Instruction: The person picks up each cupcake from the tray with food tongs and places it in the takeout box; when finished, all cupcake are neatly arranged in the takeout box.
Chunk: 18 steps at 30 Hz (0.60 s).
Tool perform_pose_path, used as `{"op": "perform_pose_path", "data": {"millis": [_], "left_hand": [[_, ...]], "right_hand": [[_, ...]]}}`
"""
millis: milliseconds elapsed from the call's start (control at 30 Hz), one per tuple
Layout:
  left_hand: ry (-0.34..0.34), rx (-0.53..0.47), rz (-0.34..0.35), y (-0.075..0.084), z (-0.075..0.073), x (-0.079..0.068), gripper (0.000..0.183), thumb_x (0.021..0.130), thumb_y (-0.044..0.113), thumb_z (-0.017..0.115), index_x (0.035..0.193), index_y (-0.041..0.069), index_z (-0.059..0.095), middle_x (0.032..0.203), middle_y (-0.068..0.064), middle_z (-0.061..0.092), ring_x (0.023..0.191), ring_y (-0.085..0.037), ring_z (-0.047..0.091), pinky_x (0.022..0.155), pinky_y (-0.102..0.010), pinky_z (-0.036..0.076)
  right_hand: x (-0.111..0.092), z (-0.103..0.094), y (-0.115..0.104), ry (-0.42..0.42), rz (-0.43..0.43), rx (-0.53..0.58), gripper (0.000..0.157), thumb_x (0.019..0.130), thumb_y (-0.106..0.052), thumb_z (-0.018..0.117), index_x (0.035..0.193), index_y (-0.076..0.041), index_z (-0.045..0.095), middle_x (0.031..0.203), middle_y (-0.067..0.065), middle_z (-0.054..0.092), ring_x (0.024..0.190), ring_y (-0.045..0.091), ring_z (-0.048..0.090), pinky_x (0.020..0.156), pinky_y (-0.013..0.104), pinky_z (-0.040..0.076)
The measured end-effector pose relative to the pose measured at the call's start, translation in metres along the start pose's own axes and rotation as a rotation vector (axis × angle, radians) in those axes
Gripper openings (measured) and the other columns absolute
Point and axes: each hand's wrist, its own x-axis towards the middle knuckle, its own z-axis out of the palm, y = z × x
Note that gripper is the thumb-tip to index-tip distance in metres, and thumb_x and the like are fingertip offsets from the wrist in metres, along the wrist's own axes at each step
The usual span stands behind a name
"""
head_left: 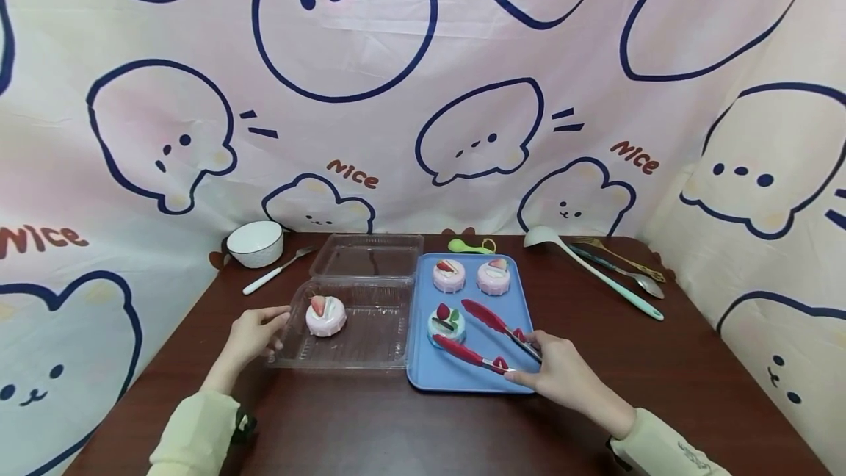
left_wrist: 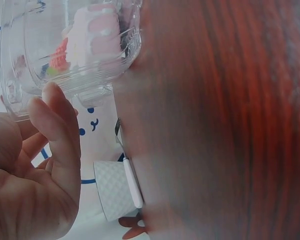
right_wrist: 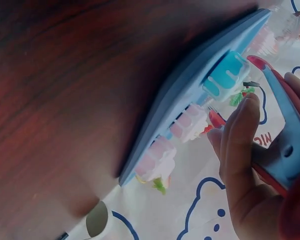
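Note:
My right hand (head_left: 562,373) holds a pair of red-tipped tongs (head_left: 485,314), seen close up in the right wrist view. The tongs' red ends stand apart, one on each side of a small blue toy cake (head_left: 446,326) topped with a berry and green leaves. That cake sits on a blue tray (head_left: 485,373), in front of two pink cakes (head_left: 449,276). My left hand (head_left: 250,335) pinches the left edge of a clear plastic box (head_left: 370,360) with a hinged lid lying open behind it. Inside the box, on the left, is a pink cake (head_left: 326,316) with a strawberry slice.
At the back left are a white bowl (head_left: 255,244) and a white-handled fork (head_left: 271,275). A green measuring spoon (head_left: 469,247) lies behind the tray. To the right rest a pale ladle (head_left: 595,272), a spoon (head_left: 644,283) and a gold fork (head_left: 628,258). A patterned cloth hangs behind the table.

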Motion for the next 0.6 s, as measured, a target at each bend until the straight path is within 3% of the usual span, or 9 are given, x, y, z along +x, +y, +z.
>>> {"op": "perform_pose_path", "data": {"millis": [167, 600], "left_hand": [[0.000, 0.005, -0.001, 0.0002, -0.0002, -0.0003, 0.039, 0.093, 0.020, 0.050, 0.124, -0.004, 0.052, 0.088, -0.014, 0.061, 0.052, -0.014, 0.058, 0.047, -0.030, 0.050], [0.000, -0.004, -0.009, 0.0000, -0.0001, 0.0010, 0.039, 0.093, 0.020, 0.050, 0.123, -0.004, 0.052, 0.086, -0.012, 0.061, 0.052, -0.014, 0.057, 0.047, -0.030, 0.050]], "right_hand": [[0.0010, 0.0026, -0.0006, -0.009, -0.017, 0.000, 0.061, 0.064, -0.046, 0.078, 0.103, -0.002, 0.061, 0.052, -0.005, 0.040, 0.041, 0.007, 0.030, 0.039, 0.021, 0.025], [0.0006, 0.0023, -0.0010, -0.015, -0.061, -0.027, 0.055, 0.068, -0.044, 0.076, 0.099, -0.002, 0.062, 0.047, -0.006, 0.038, 0.038, 0.005, 0.029, 0.039, 0.020, 0.026]]}}
